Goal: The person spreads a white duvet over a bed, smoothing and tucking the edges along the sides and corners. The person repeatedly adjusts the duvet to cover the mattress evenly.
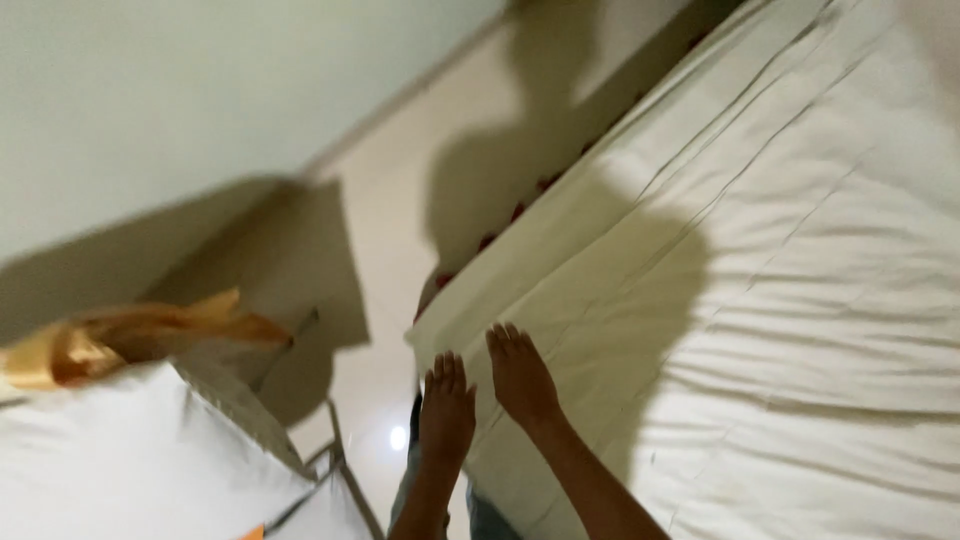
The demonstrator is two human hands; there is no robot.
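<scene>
A white bed sheet [760, 300] covers a bed that fills the right half of the view, creased and lying flat. My left hand [446, 412] lies palm down, fingers straight and together, at the near corner edge of the sheet. My right hand [520, 375] rests flat on the sheet just beside it, fingers extended. Neither hand grips anything. The picture is blurred by motion.
A beige floor [420, 170] runs along the bed's left side up to a pale wall [180, 90]. At the lower left stands a metal-framed cart [330, 470] with white linen [130, 460] and a golden cloth [120, 335] on top.
</scene>
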